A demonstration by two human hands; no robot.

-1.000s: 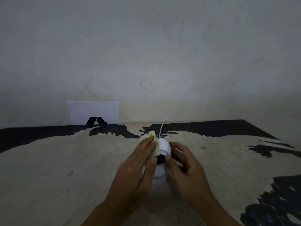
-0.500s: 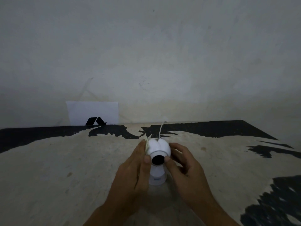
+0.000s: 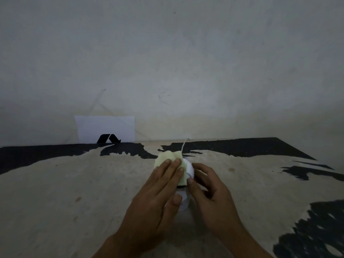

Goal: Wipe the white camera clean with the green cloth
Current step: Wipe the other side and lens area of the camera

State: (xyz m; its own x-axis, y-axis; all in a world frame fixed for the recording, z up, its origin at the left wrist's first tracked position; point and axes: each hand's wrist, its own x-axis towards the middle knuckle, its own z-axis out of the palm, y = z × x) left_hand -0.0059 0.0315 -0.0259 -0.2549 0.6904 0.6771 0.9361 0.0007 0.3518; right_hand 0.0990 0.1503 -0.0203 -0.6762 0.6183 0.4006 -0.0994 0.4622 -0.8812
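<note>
The white camera [image 3: 190, 170] stands upright on the table, a round head on a short base, with a thin white cable running back from it. My left hand [image 3: 160, 189] presses the pale green cloth [image 3: 167, 158] flat over the front and left of the camera's head, and the lens is covered. My right hand [image 3: 208, 190] grips the right side of the head, thumb at its front edge. Most of the base is hidden behind my hands.
The table [image 3: 74, 192] has a worn beige top with black patches and ends at a grey wall. A white card [image 3: 106, 129] with a black logo leans against the wall at the back left.
The cloth, tucked behind the camera's left side half a second ago with the lens bare, is now spread over the front of the head under my left fingers. My right hand held still.
</note>
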